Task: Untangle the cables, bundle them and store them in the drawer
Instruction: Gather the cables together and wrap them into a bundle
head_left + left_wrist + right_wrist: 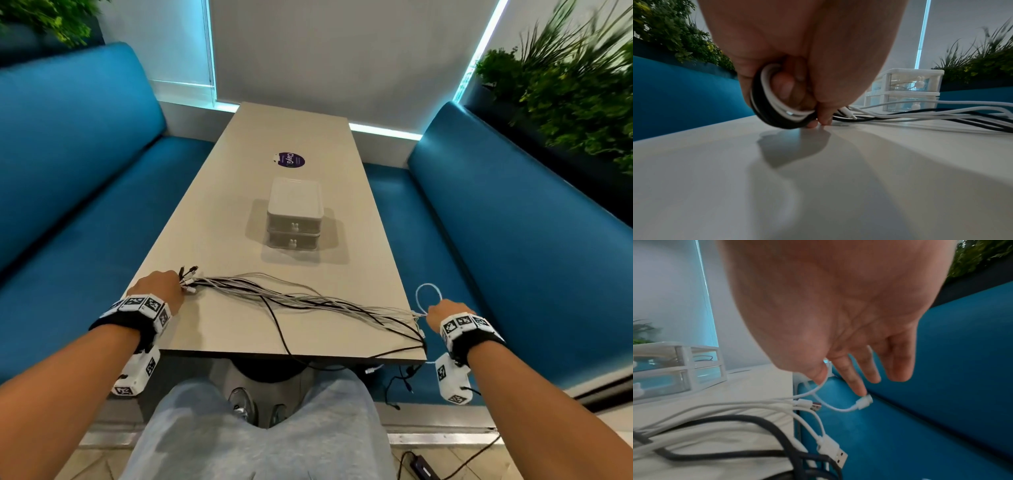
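Head looks down the table [239, 192]; both wrist views sit low, sharing the drawers [906, 91].

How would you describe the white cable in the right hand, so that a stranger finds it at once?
Start at the table's near right corner, where the cable bundle ends. The right hand pinches one thin white cable there. It alone rises in a round loop; the rest lie flat or hang.

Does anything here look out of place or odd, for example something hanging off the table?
Yes. Several cable ends spill over the near right corner of the table and dangle beside the knees, while the left hand grips the other ends.
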Demonstrator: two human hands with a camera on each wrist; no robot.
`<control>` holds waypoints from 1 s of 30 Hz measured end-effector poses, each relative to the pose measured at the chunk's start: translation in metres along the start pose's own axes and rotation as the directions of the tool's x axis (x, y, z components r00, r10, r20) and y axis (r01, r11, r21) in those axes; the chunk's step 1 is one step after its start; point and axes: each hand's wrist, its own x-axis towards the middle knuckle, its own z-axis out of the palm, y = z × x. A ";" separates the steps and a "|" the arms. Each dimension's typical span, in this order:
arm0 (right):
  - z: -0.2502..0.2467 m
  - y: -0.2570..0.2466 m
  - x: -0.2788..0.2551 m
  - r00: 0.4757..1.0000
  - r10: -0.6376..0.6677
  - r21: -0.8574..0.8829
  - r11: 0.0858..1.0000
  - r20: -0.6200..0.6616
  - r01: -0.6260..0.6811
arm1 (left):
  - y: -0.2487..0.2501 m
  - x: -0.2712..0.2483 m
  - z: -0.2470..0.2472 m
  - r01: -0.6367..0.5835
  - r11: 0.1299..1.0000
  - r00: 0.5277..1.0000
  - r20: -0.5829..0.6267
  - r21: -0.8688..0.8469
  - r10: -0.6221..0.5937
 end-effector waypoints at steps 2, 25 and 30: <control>-0.002 0.004 -0.006 0.999 0.027 -0.002 1.000 -0.037 -0.027 | -0.001 0.000 0.000 0.006 1.000 1.000 -0.005 -0.022 -0.006; -0.008 -0.187 -0.125 0.478 -0.777 0.135 0.467 -0.410 0.874 | 0.065 -0.035 -0.080 -0.444 0.655 0.896 -0.322 -0.611 0.306; -0.008 -0.211 -0.143 0.350 -0.901 -0.210 0.406 -0.257 0.890 | 0.082 -0.047 -0.090 -0.491 0.543 0.870 -0.346 -0.681 0.352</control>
